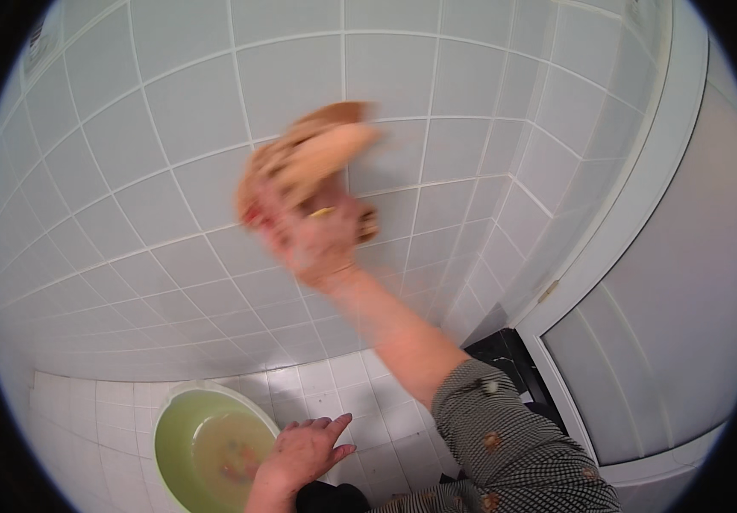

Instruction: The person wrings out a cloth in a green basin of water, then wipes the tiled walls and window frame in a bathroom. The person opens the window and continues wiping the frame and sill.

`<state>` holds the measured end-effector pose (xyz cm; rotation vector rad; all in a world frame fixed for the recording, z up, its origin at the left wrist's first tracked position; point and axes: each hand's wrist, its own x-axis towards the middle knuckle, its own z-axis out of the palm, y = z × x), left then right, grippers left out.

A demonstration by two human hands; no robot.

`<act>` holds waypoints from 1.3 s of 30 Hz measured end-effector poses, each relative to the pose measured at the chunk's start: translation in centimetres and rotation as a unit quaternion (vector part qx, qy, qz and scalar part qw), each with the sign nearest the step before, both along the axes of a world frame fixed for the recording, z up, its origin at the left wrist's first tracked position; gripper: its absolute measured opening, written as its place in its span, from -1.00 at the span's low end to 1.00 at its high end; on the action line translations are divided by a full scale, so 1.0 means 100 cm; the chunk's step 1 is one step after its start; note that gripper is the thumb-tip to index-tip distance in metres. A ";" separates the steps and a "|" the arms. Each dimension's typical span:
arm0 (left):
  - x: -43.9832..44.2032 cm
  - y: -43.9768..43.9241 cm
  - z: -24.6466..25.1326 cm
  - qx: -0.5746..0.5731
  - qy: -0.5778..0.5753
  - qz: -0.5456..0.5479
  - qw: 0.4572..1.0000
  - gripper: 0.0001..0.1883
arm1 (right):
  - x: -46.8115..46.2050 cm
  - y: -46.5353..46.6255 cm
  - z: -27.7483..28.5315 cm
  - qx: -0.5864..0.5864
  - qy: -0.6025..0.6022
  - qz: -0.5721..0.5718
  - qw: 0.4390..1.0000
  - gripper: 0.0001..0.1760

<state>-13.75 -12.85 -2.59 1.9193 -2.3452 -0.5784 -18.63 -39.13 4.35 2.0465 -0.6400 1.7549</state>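
My right hand [314,237] presses an orange-brown cloth [326,151] against the grey tiled wall [291,70]; hand and cloth are blurred. Part of the cloth sticks out past the hand on its right side. Low in the view, my left hand [307,442] hangs above the white floor tiles with its fingers apart and nothing in it. Beside it on the left stands a green basin [173,442] holding cloudy water, with reddish shapes showing in the water.
A white-framed door with a frosted panel [656,333] stands on the right, with a hinge [548,292] on its frame. A black threshold [503,353] lies at the wall's corner. Dark objects show at the far right edge.
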 end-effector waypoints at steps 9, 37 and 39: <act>-0.038 0.006 0.000 -0.008 -0.095 -0.020 0.995 -0.45 | 0.027 0.012 -0.076 -0.151 0.274 0.020 0.949 -0.81; -0.085 -0.090 -0.104 -0.006 0.169 -0.044 0.985 -0.50 | 0.035 -0.021 0.237 -0.339 0.052 0.107 0.933 -0.78; -0.087 -0.092 -0.100 -0.029 0.188 -0.023 0.981 -0.55 | 0.024 -0.030 0.250 -0.308 0.064 0.144 0.938 -0.71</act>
